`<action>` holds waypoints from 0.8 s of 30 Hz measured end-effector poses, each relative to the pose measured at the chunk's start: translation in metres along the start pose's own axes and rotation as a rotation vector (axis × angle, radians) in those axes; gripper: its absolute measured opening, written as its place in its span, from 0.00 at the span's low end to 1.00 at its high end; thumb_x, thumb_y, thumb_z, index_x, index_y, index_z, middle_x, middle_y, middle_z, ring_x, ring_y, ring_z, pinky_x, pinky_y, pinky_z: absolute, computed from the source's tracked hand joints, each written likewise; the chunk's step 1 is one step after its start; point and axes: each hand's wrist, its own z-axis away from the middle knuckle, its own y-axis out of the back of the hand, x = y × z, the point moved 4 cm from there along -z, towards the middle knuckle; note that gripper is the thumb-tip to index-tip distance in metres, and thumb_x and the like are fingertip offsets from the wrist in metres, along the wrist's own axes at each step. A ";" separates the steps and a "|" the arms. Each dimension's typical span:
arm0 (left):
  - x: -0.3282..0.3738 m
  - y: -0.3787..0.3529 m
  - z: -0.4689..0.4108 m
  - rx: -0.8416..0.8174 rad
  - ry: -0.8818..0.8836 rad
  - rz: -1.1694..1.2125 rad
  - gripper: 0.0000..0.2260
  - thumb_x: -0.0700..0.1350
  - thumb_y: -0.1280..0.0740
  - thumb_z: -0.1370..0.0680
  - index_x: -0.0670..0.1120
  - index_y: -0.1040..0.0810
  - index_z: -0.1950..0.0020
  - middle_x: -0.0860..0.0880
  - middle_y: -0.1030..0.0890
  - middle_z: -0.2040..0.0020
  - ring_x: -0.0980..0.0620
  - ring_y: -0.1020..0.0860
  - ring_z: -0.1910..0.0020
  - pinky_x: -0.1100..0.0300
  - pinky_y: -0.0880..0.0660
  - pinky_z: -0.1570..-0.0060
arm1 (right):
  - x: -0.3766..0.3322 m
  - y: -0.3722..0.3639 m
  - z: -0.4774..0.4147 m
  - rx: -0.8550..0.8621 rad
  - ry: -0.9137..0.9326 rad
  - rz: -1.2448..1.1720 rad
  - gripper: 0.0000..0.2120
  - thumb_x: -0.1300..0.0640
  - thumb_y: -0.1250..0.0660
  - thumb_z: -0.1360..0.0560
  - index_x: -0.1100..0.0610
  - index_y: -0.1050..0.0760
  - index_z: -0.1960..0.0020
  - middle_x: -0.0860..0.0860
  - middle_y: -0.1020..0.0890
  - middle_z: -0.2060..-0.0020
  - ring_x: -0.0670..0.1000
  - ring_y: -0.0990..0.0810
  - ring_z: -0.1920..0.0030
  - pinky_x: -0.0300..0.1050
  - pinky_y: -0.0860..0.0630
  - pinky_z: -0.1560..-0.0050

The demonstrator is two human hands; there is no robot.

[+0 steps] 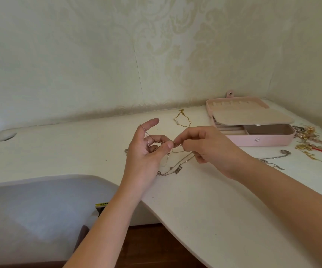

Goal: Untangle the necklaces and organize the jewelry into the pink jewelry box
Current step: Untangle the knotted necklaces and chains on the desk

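**A:** Item one, tangled necklaces (176, 167). Location?

**B:** Held just over the table (195, 200), strung between both hands. A lettered pendant hangs from the lower loops.

**A:** Left hand (144, 153)?

**B:** Thin chain looped over the raised forefinger; thumb and a curled finger pinch the strand.

**A:** Right hand (210, 149)?

**B:** Fingertips pinch the same strand just beside the left thumb. The lower fingers curl round a second chain.

**A:** Pink jewelry box (272, 139)?

**B:** Open, at the table's far right, well apart from the hands.

**A:** Other stock?

**B:** One gold necklace (182, 120) laid out near the wall. One silver chain (272, 159) in front of the box. Loose jewelry (311, 140) heaped to the box's right.

**A:** Step in hand?

**B:** Untangling, by my judgement; I can see nothing boxed. The next move likely calls for slack at the knot, teasing the loops apart rather than pulling them tight, then drawing one chain free.
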 end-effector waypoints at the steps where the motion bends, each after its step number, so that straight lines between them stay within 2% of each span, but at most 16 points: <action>1: 0.000 0.000 0.000 -0.003 0.004 -0.001 0.23 0.36 0.30 0.26 0.53 0.30 0.35 0.53 0.19 0.60 0.60 0.27 0.72 0.71 0.33 0.70 | 0.000 0.001 0.000 0.002 -0.002 -0.003 0.08 0.68 0.37 0.27 0.61 0.19 0.55 0.40 0.32 0.81 0.44 0.39 0.76 0.35 0.39 0.74; 5: 0.000 0.001 0.000 0.006 0.016 -0.003 0.21 0.38 0.30 0.25 0.53 0.29 0.35 0.51 0.19 0.59 0.61 0.30 0.74 0.69 0.34 0.70 | 0.001 0.002 0.000 -0.022 -0.006 -0.054 0.06 0.67 0.34 0.27 0.62 0.18 0.54 0.41 0.27 0.78 0.46 0.40 0.74 0.34 0.40 0.74; 8: 0.000 0.002 0.000 0.003 0.019 -0.006 0.21 0.39 0.29 0.25 0.54 0.29 0.36 0.53 0.20 0.60 0.62 0.30 0.74 0.69 0.33 0.69 | 0.000 0.003 0.000 -0.060 0.014 -0.075 0.04 0.61 0.28 0.28 0.59 0.16 0.53 0.42 0.28 0.78 0.45 0.41 0.75 0.33 0.41 0.74; 12: 0.002 0.001 0.001 0.001 0.020 -0.015 0.21 0.39 0.29 0.25 0.54 0.29 0.36 0.53 0.20 0.59 0.62 0.27 0.71 0.71 0.32 0.69 | 0.001 0.003 -0.001 -0.024 0.043 -0.064 0.06 0.56 0.27 0.29 0.58 0.16 0.56 0.45 0.22 0.73 0.45 0.40 0.76 0.34 0.41 0.74; 17: 0.000 -0.002 0.001 -0.011 0.060 0.001 0.22 0.40 0.28 0.26 0.52 0.29 0.35 0.46 0.17 0.59 0.61 0.22 0.68 0.73 0.31 0.70 | 0.002 0.004 -0.004 0.031 0.053 -0.064 0.02 0.60 0.29 0.27 0.56 0.17 0.58 0.49 0.20 0.71 0.46 0.36 0.75 0.35 0.39 0.74; 20: 0.000 -0.004 0.001 -0.004 0.057 -0.038 0.22 0.41 0.28 0.26 0.54 0.29 0.35 0.46 0.15 0.59 0.59 0.17 0.60 0.74 0.28 0.62 | 0.005 0.003 -0.004 -0.020 -0.009 -0.120 0.04 0.62 0.32 0.25 0.59 0.20 0.58 0.51 0.21 0.69 0.45 0.37 0.75 0.35 0.38 0.74; 22: -0.001 -0.002 0.001 0.019 0.062 -0.026 0.22 0.41 0.28 0.26 0.54 0.29 0.35 0.46 0.15 0.57 0.57 0.17 0.57 0.73 0.27 0.60 | 0.008 -0.001 -0.003 -0.105 -0.066 -0.241 0.04 0.63 0.34 0.24 0.60 0.22 0.57 0.50 0.23 0.67 0.44 0.34 0.73 0.35 0.33 0.69; 24: 0.000 0.000 0.001 0.038 0.067 -0.025 0.22 0.42 0.27 0.27 0.55 0.29 0.35 0.45 0.16 0.55 0.56 0.17 0.57 0.73 0.28 0.62 | 0.011 -0.002 -0.003 -0.177 -0.113 -0.359 0.05 0.63 0.35 0.24 0.60 0.24 0.58 0.50 0.23 0.65 0.46 0.29 0.66 0.39 0.27 0.60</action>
